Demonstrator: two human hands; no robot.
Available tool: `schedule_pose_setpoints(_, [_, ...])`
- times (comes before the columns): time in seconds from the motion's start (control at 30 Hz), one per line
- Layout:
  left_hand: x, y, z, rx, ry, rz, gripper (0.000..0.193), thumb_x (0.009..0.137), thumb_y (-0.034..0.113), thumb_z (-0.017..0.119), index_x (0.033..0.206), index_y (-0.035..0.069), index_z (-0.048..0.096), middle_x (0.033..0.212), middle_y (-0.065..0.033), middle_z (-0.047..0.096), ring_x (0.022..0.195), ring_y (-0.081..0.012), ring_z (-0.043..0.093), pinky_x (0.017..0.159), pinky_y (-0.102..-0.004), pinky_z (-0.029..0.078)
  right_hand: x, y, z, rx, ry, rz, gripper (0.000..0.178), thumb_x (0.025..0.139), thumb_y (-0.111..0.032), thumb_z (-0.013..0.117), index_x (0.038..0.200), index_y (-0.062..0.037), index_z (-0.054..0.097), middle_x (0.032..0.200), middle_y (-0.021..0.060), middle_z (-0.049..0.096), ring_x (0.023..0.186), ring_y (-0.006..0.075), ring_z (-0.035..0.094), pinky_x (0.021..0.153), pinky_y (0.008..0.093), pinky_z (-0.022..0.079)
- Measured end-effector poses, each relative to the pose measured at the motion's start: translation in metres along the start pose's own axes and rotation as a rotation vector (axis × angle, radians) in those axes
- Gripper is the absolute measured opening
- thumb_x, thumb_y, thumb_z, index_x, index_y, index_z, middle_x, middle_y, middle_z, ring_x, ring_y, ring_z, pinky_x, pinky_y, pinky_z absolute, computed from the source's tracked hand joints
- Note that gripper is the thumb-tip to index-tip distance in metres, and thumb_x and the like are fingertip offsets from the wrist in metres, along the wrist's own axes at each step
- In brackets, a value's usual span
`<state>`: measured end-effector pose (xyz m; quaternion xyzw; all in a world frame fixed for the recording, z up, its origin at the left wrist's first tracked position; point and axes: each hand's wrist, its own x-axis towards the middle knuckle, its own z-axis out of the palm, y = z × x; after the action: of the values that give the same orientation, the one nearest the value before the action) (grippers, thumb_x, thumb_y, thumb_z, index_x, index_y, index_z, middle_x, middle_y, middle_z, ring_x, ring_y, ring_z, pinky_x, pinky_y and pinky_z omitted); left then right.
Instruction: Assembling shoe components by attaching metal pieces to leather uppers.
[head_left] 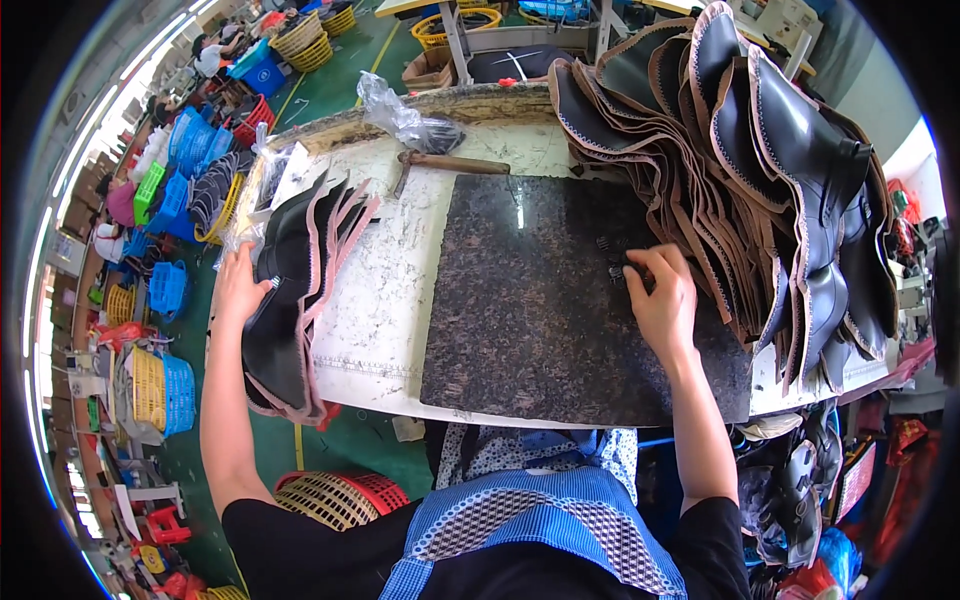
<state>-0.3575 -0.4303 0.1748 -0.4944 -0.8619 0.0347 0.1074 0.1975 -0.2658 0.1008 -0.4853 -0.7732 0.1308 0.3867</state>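
Touched black leather pieces (278, 322) under the left grip (238, 287), couldn't tell whether clasped; curled the right grip (667, 295) beside small dark bits (603, 242), couldn't tell whether pinching any, above a dark slab (520, 320), left of a leather pile (742, 135).

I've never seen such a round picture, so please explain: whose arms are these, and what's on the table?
No machine: these are a person's arms, seen from above by a wide head-worn camera that bends straight edges. On the white table lie a dark slab, a hammer, a big pile of black pieces and a smaller pile. The left hand touches the smaller one. The right hand is at the slab near tiny dark bits; I can't tell if it holds one.
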Motion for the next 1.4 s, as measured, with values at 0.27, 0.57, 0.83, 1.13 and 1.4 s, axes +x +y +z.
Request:
schedule_pose_setpoints(0.27, [-0.057, 0.119, -0.057, -0.572, 0.284, 0.345, 0.034, 0.084, 0.012, 0.073, 0.116, 0.005, 0.063, 0.128, -0.0144, 0.058, 0.122, -0.0335, 0.055, 0.106, -0.0416, 0.043, 0.024, 0.006, 0.021, -0.053, -0.075, -0.122, 0.008, 0.077, -0.005, 0.075, 0.085, -0.0023, 0.073, 0.09, 0.0085, 0.059, 0.09, 0.0279, 0.055, 0.076, 0.0386, 0.049])
schedule_pose_setpoints(0.57, [-0.127, 0.304, -0.008, -2.0, -0.622, 0.322, 0.05, 0.094, 0.009, 0.069, 0.138, 0.002, 0.045, 0.12, -0.0161, 0.065, 0.112, -0.0217, 0.064, 0.1, -0.0342, 0.053, -0.028, -0.06, 0.021, 0.819, -0.116, 0.385, 0.01, 0.092, -0.01, 0.073, 0.094, -0.0002, 0.072, 0.084, 0.0003, 0.068, 0.078, 0.0064, 0.059, 0.071, 0.0213, 0.049])
schedule_pose_setpoints(0.83, [-0.15, 0.338, 0.004, -2.054, -0.537, 0.224, 0.025, 0.09, 0.003, 0.072, 0.115, -0.001, 0.066, 0.099, -0.0082, 0.07, 0.088, -0.0141, 0.069, 0.08, -0.0276, 0.059, -0.066, -0.068, 0.014, 1.115, -0.124, 0.454, 0.011, 0.095, -0.01, 0.07, 0.097, 0.0016, 0.07, 0.089, 0.0049, 0.067, 0.078, 0.0078, 0.061, 0.071, 0.0207, 0.049])
schedule_pose_setpoints(1.13, [-0.14, 0.319, 0.003, -1.086, 0.299, 0.922, 0.042, 0.082, 0.003, 0.076, 0.122, -0.003, 0.064, 0.103, -0.0111, 0.065, 0.086, -0.0239, 0.069, 0.068, -0.0308, 0.059, -0.06, -0.067, 0.002, 0.708, -0.382, 0.24, 0.015, 0.097, -0.012, 0.066, 0.097, 0.0028, 0.067, 0.08, 0.0084, 0.067, 0.07, 0.0122, 0.061, 0.062, 0.0278, 0.048])
schedule_pose_setpoints(1.4, [-0.139, 0.323, 0.003, -1.102, 0.23, 0.989, 0.046, 0.079, -0.002, 0.076, 0.123, -0.006, 0.062, 0.105, -0.0135, 0.066, 0.089, -0.0259, 0.069, 0.07, -0.0328, 0.06, -0.059, -0.065, -0.006, 0.671, -0.431, 0.296, 0.013, 0.096, -0.01, 0.065, 0.092, 0.0024, 0.065, 0.078, 0.0111, 0.065, 0.068, 0.0178, 0.061, 0.059, 0.0312, 0.047])
